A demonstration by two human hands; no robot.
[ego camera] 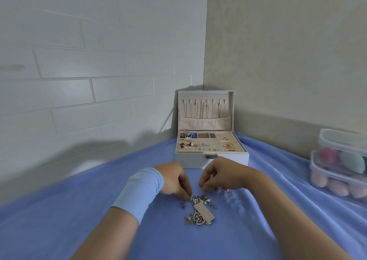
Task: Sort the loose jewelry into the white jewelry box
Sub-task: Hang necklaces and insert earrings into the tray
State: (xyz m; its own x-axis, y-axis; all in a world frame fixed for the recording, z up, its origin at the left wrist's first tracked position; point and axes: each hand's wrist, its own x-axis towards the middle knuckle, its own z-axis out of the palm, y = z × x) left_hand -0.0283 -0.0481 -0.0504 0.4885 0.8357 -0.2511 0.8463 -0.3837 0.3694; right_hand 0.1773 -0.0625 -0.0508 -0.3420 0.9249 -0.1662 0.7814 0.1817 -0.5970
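A white jewelry box (228,158) stands open on the blue cloth, its lid upright with chains hanging inside. Its beige tray holds several earrings and rings. A pile of loose jewelry (199,210) lies on the cloth in front of it, with a beige tag and a heart-shaped piece among small metal pieces. My left hand (174,180), with a light blue wristband on the wrist, pinches a small piece at the pile's top left edge. My right hand (222,175) hovers just above the pile's far side with fingers curled down; whether it holds anything is hidden.
Two stacked clear plastic containers (341,166) with pink and teal sponges sit at the right. A white brick wall (79,71) runs along the left and a beige wall (288,61) behind the box. The blue cloth (59,220) is wrinkled on the right.
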